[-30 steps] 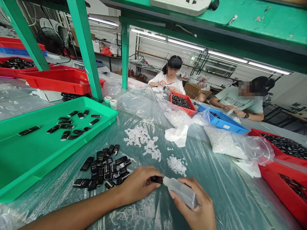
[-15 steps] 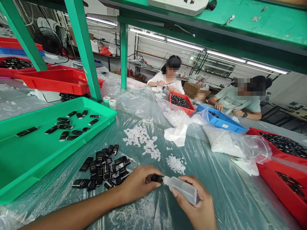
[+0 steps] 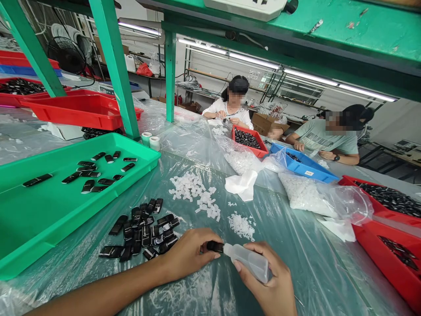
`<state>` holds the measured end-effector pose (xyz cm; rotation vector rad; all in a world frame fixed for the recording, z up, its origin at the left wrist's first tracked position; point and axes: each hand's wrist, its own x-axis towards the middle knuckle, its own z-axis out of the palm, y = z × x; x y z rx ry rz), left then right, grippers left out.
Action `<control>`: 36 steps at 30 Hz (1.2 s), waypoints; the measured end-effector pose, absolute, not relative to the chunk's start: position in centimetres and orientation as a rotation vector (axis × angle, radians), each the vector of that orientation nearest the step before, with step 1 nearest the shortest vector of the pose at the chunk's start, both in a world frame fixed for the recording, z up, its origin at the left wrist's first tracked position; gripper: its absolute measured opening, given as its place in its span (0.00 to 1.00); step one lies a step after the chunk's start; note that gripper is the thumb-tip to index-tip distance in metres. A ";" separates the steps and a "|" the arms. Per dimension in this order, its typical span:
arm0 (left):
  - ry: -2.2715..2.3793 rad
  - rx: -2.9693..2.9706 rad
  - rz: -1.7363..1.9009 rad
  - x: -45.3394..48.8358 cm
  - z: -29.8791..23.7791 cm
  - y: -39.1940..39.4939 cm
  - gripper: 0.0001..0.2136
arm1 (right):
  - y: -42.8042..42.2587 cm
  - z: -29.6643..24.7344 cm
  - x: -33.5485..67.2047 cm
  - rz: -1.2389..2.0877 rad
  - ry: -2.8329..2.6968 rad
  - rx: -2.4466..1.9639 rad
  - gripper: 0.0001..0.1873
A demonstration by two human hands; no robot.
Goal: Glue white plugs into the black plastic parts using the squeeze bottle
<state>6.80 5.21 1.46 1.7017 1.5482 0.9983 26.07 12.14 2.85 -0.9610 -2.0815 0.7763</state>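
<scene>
My left hand [image 3: 189,252] is closed on a small black part [image 3: 214,246] near the table's front edge. My right hand [image 3: 271,283] grips a translucent plastic squeeze bottle [image 3: 248,262], its nozzle touching the black part. A heap of several black parts [image 3: 144,230] lies on the plastic sheet just left of my left hand. Small white plastic pieces [image 3: 197,193] lie scattered beyond my hands, with another little pile [image 3: 241,226] nearer.
A green tray [image 3: 39,215] at left holds several black parts. Red trays [image 3: 79,109] sit behind it, more red trays [image 3: 388,219] at right. A blue bin [image 3: 305,166] and bags of white pieces [image 3: 305,195] lie ahead. Two other people work at the far side.
My hands have stayed almost in place, with the bottle's nozzle still on the black part. The person at far right drew an arm back slightly.
</scene>
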 end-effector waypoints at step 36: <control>1.448 1.509 1.125 6.6 1.6 5.3 0.08 | 11.7 3.2 25.8 1.009 -1.862 -1.073 0.14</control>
